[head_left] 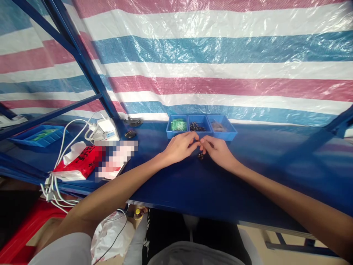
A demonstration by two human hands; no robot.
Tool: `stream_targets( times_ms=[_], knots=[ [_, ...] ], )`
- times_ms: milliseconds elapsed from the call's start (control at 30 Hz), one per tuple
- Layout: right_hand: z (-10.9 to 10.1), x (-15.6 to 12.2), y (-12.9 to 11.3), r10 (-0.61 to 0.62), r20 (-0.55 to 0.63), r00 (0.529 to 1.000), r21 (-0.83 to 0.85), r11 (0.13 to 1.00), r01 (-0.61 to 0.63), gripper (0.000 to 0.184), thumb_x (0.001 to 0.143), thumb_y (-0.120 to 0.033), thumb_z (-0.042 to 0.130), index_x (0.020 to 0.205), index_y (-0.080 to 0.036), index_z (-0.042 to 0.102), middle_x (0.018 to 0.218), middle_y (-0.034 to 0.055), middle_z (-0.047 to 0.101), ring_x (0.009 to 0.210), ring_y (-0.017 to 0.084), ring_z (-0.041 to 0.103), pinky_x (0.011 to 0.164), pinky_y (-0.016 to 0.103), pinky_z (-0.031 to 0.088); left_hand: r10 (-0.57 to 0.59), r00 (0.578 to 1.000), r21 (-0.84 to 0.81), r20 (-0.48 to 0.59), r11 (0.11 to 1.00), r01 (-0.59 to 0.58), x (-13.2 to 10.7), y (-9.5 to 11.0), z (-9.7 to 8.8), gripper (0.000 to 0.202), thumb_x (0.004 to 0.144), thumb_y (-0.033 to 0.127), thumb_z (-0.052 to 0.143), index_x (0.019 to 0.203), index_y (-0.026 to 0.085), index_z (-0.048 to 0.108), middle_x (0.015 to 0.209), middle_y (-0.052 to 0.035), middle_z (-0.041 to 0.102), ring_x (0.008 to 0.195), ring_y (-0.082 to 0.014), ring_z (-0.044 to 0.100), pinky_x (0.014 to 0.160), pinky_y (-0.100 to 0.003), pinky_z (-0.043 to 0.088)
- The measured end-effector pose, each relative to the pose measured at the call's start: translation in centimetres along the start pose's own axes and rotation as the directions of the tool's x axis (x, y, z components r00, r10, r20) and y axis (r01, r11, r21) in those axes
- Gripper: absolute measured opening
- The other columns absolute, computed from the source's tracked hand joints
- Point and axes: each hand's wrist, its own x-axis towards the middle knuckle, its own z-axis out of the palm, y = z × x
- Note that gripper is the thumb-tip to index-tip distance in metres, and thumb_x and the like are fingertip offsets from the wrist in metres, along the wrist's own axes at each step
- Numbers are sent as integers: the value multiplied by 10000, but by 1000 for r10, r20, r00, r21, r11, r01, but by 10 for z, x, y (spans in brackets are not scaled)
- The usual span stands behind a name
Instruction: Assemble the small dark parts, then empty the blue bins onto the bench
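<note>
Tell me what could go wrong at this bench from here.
The loose dark pieces lie on the table just below the right hand; a brush of it might scatter them. Anything tiny pinched between its fingertips and those of the left hand could drop; whether they hold something is too small to tell. White cables hang over the table's edge near the left forearm, so a sleeve or elbow might snag them.

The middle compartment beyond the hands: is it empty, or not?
Not empty: dark pieces lie in the middle compartment, with bare blue showing behind them.
</note>
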Motion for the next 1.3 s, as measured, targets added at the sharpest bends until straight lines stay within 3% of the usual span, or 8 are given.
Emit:
stream_targets(
  times_ms=[167, 333, 500, 567, 667, 833, 1100, 1300],
  knots=[
    [0, -2, 0, -33, 27, 999, 68, 997, 31, 254, 981, -415, 564, 870, -194, 622, 740, 19, 662, 661, 181, 632, 629, 297, 449, -19, 1000, -103, -20, 995, 17, 1, 0, 4, 149, 1020, 292, 506, 1000, 189, 611, 872, -7, 656, 730, -133, 574, 649, -252, 385],
    [0, -3, 1, -50, -14, 999, -6, 999, 50, 250, 994, -402, 554, 858, -203, 620, 684, 2, 640, 625, 172, 618, 624, 302, 450, -17, 1000, -197, 0, 980, 16, 1, 0, 5, 220, 1055, 287, 418, 1026, 181, 608, 889, -30, 667, 764, -148, 609, 680, -260, 421],
    [2, -4, 3, -34, -98, 995, 54, 998, 39, 227, 970, -436, 606, 921, -216, 582, 725, 0, 634, 636, 173, 617, 620, 306, 474, 16, 1000, -180, 10, 984, -14, 0, -1, 6, 126, 975, 177, 485, 1018, 185, 603, 831, -1, 606, 710, -130, 551, 640, -250, 389],
    [3, -4, 3, -39, -96, 995, 77, 996, 46, 218, 970, -435, 607, 950, -220, 576, 750, 6, 634, 665, 177, 619, 617, 304, 481, 30, 999, -158, 12, 987, -28, -1, 0, 8, 75, 965, 221, 534, 929, 185, 590, 780, 16, 554, 670, -120, 502, 619, -250, 367],
    [3, -5, 1, -63, -103, 993, 78, 994, 71, 195, 972, -417, 602, 968, -223, 592, 826, 26, 646, 750, 187, 622, 612, 291, 486, 21, 1000, -204, 5, 979, -20, -1, 1, 12, 236, 994, 297, 535, 789, 180, 536, 723, 30, 504, 641, -109, 470, 617, -249, 359],
    [1, -4, 0, -76, -102, 992, 110, 990, 87, 174, 980, -390, 587, 997, -221, 627, 870, 34, 667, 801, 191, 637, 651, 288, 508, -63, 997, -327, 46, 942, 75, 0, 0, 15, 257, 997, 336, 567, 801, 174, 609, 745, 24, 589, 671, -114, 567, 644, -238, 406],
    [1, 0, 4, -76, -68, 995, 62, 995, 80, 190, 983, -385, 558, 964, -209, 628, 869, 48, 658, 801, 211, 624, 656, 314, 473, -145, 988, -386, 43, 910, 150, 1, -4, 14, 351, 981, 456, 598, 803, 168, 692, 693, 23, 626, 604, -111, 598, 603, -234, 410],
    [-4, -1, -5, -187, -102, 977, -165, 972, 168, 208, 993, -367, 536, 865, -212, 587, 808, 48, 628, 699, 194, 565, 657, 326, 437, -207, 978, -439, 13, 878, 191, 3, -1, 8, 340, 966, 482, 608, 836, 173, 667, 650, 35, 601, 594, -120, 622, 595, -231, 426]
  ],
)
